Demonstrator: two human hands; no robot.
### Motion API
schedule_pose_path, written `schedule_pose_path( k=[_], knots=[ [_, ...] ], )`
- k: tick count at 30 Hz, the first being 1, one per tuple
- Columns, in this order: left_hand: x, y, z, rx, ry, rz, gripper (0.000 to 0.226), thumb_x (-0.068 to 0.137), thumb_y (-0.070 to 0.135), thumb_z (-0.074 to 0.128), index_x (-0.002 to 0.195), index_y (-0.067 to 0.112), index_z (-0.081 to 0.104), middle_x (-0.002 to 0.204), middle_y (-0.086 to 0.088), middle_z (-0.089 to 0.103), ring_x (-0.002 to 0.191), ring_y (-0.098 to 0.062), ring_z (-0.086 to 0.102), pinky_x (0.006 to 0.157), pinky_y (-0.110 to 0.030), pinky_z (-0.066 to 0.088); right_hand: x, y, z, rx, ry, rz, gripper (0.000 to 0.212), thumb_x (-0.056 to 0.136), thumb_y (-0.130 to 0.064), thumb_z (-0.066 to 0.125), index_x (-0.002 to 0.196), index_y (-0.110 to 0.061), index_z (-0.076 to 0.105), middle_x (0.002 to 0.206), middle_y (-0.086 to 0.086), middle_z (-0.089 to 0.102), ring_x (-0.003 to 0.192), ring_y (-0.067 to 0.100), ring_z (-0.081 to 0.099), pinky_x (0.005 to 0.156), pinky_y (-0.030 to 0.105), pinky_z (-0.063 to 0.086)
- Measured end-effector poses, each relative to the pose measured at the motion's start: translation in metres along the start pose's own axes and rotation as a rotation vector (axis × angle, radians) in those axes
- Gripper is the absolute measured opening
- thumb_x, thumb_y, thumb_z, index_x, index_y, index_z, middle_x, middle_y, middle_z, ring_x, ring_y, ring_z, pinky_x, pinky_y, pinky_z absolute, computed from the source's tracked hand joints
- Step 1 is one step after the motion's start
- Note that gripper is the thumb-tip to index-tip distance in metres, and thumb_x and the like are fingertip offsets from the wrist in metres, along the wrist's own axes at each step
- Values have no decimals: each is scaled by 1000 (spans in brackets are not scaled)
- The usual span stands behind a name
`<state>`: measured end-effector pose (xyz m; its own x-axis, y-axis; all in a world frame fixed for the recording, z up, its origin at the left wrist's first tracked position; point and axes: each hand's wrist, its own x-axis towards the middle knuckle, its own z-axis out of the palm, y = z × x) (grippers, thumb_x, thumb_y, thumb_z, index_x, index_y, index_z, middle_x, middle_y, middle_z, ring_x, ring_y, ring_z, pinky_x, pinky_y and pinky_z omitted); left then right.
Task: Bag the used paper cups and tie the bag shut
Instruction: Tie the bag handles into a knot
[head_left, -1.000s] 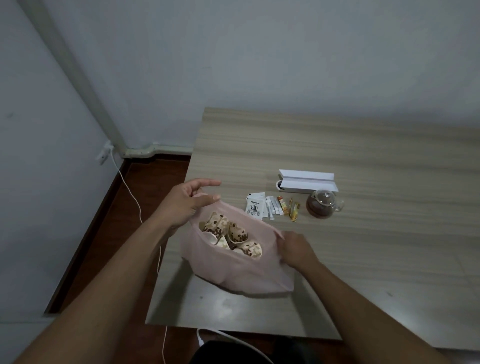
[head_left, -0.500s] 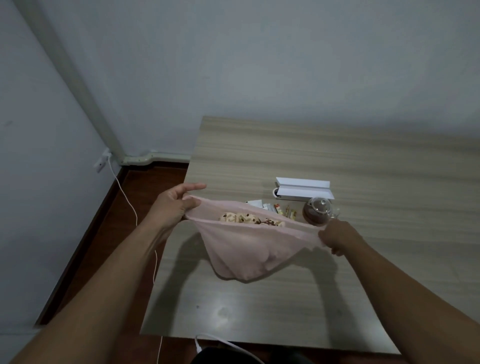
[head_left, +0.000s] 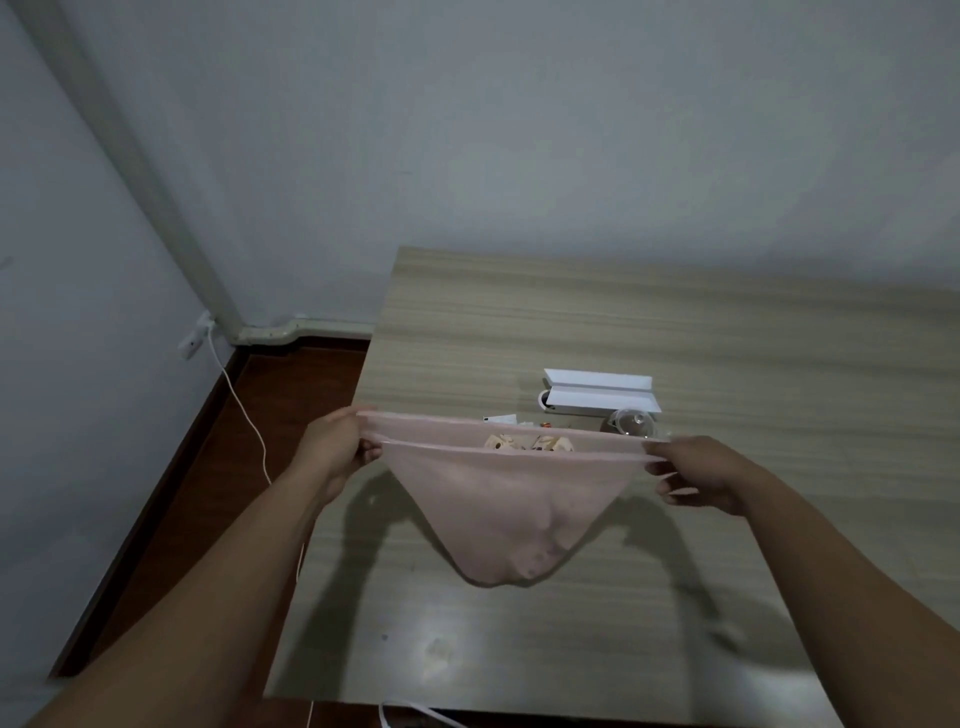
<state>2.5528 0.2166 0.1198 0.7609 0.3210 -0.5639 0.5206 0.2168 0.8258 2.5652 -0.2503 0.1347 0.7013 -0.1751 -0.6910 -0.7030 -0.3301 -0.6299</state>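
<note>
A thin pink plastic bag (head_left: 498, 509) hangs in the air above the wooden table (head_left: 623, 322), its mouth pulled wide and flat. My left hand (head_left: 337, 449) pinches the bag's left rim corner. My right hand (head_left: 696, 475) pinches the right corner. Through the narrow gap in the mouth I see the tops of patterned paper cups (head_left: 530, 443) inside. Their shapes bulge at the bag's bottom.
Behind the bag on the table lie a white folded box (head_left: 600, 397), a glass teapot (head_left: 631, 422) and small sachets (head_left: 501, 419), mostly hidden. A white cable (head_left: 244, 410) runs from a wall socket down along the table's left edge.
The bag was resting open on the table; both hands have lifted it and pulled the rim apart sideways, stretching the mouth taut. My right hand moved farther right.
</note>
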Motion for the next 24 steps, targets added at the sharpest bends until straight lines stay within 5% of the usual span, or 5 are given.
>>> schedule_pose_path(
  k=[8,12,16,21,24],
  knots=[
    [-9,-14,9,-70,53,-18,40,119,29,40,114,10,75,102,-16,65,72,-21,55,62,-33,44,-7,11,12,479,-104,-266,41,101,-16,49,127,-11,80,143,16,71,119,23,64,100,39,52],
    [-12,-17,15,-17,104,34,37,113,32,40,99,24,73,109,-12,68,88,-25,62,76,-40,49,-31,4,19,762,-299,-258,59,94,-9,29,86,-1,87,149,17,67,138,30,59,117,39,40],
    [-19,-17,28,-85,90,57,35,115,26,37,99,22,69,116,-4,68,111,-24,62,105,-49,54,-38,-1,27,1006,-277,-268,49,83,-9,39,38,-16,58,137,28,69,137,35,62,125,46,37],
    [-27,-28,34,-283,-51,104,42,110,25,28,91,14,63,86,-9,68,82,-22,61,72,-37,45,-15,10,32,1161,-217,-261,10,87,-13,54,82,-10,63,107,18,71,113,32,77,113,43,49],
    [-30,-33,32,-324,-205,146,43,106,30,28,97,12,66,87,-10,73,89,-26,66,78,-40,47,-12,8,35,1229,-210,-233,29,105,-16,44,76,-22,45,72,-1,58,71,21,66,87,31,54]
  ],
)
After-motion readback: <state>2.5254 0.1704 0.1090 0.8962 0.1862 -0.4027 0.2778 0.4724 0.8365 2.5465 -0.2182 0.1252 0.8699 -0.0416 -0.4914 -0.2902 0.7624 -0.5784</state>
